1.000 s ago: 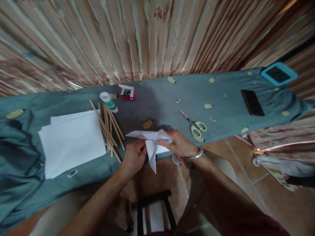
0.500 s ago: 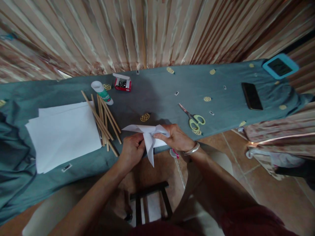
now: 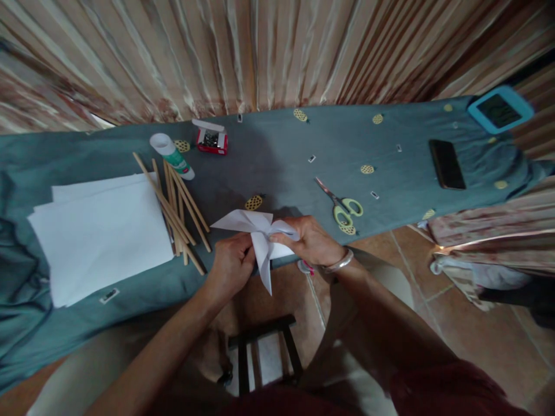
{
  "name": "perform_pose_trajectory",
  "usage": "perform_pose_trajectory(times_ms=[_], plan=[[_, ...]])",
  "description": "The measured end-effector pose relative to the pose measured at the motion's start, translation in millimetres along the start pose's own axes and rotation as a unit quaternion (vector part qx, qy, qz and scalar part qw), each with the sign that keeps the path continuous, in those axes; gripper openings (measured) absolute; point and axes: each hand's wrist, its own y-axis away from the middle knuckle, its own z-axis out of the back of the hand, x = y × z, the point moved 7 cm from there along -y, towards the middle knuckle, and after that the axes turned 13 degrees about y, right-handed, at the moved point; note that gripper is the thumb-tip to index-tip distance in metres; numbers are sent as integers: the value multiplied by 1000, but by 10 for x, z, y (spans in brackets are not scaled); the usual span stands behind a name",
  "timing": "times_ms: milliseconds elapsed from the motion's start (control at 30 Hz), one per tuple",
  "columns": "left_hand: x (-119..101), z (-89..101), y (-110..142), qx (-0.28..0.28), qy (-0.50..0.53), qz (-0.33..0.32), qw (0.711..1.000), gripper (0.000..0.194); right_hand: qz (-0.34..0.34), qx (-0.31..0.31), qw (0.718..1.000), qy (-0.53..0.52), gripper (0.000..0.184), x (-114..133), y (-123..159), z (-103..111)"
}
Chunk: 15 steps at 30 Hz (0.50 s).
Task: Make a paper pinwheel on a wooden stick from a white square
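A white paper pinwheel [image 3: 262, 242] with folded blades is held between my two hands at the near edge of the cloth-covered table. My left hand [image 3: 232, 263] grips it from the left, fingers curled and thumb at the paper's edge. From the right, my right hand [image 3: 310, 240] pinches it, the thumb lying over the folds near the centre. One blade points left and another hangs down toward me. Whatever my fingers cover behind the paper is hidden. Right of my hands lie scissors [image 3: 342, 209] with green handles.
Several thin wooden sticks [image 3: 182, 211] lie left of my hands, beside a stack of white paper [image 3: 104, 237]. Behind are a glue stick [image 3: 173, 156] and an open red box [image 3: 212, 140] of small metal pieces. A phone [image 3: 447, 164] and blue-framed device [image 3: 498, 110] lie far right.
The view has shifted a little, so the table items sit higher in it. Both hands keep hold of the pinwheel, and its left blade now shows broader and more opened out.
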Motion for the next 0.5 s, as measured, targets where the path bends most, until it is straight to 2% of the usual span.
perform_pose_trajectory(times_ms=[300, 500], plan=[[5, -7, -1, -3, 16, 14, 1000, 23, -8, 3, 1000, 0, 48, 23, -22, 13], [28, 21, -43, 1, 50, 67, 996, 22, -5, 7, 1000, -4, 48, 7, -50, 58]])
